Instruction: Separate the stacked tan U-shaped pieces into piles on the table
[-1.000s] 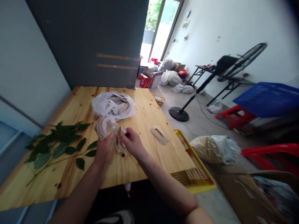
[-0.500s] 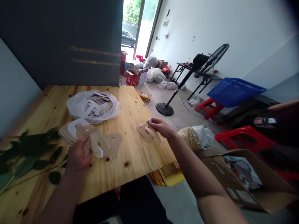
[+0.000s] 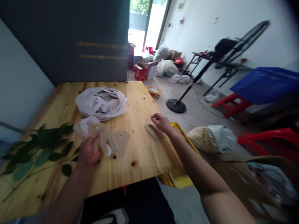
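Since one second ago, the right hand has gone away from the left hand and over to the small pile of tan paper loops on the right. From the head camera, the right hand is now at the top right edge of that pile, with its fingers bent close together. A bit of white shows at the fingertips, but I cannot tell if this grip is pinching a loop or nothing. The left hand has its grip pressed tight on a bunch of tan loops, spread out like a fan over the wooden worktop. Just behind the bunch is a stack of pale loops, partly under it. Farther back sits a white plastic bag, wide open, with lots more paper bits inside. On the left lies a leafy branch, near the left hand but not touching it. Down on the right, a yellow basket peeks out from under the worktop. Past that, a big black fan stands on the floor, and a blue bin rests on a red stool.
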Motion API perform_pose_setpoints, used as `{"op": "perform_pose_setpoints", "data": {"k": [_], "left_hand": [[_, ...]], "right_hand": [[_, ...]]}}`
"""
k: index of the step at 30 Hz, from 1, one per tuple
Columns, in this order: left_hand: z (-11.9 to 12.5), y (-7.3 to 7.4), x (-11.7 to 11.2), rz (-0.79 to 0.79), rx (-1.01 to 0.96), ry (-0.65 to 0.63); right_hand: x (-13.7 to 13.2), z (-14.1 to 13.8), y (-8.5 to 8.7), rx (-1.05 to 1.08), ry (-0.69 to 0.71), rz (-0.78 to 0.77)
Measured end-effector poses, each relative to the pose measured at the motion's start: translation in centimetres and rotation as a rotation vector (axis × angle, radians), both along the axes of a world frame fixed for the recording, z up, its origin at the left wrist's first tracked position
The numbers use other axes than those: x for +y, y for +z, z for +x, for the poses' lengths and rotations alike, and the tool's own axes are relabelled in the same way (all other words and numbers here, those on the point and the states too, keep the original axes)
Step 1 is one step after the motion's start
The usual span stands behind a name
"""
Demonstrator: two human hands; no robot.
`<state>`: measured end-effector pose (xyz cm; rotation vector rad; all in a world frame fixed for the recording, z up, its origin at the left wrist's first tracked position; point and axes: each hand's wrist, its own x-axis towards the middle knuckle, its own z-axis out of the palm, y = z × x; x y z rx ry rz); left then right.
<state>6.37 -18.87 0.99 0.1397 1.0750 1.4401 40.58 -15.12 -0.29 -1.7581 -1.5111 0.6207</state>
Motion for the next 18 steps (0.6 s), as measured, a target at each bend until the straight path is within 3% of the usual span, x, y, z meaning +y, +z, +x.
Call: {"op": "perform_pose_setpoints", "data": {"k": [2,4,7,11,14,18], "left_hand": [[0.0,-0.1,-0.1,-0.002,-0.045,-0.003],[0.0,-0.3,-0.2,0.029,-0.073,-0.016],[0.0,-0.6,-0.2,0.091,-0.09,-0.03],[0.0,-1.3,-0.5,0.177,-0.102,-0.078],[0.0,-1.5,-0.7,0.246,-0.096,-0.115],[0.1,-1.1,-0.9,0.239,-0.107,-0.133]], "right_hand": [[-1.2,-2.1,0.9,-0.023,-0.006,0.14],[-2.8,-5.3,2.0,-0.014,0.097,0.268],[-5.2,-11.2,3.2,0.078,0.293,0.303],[-5.7,-17.7,2.2,0.142,0.307,0.29],[-5.0,-19.8,0.7,0.062,0.271,0.292],[-5.0,-20.4,0.0,-0.118,0.263,0.382]]}}
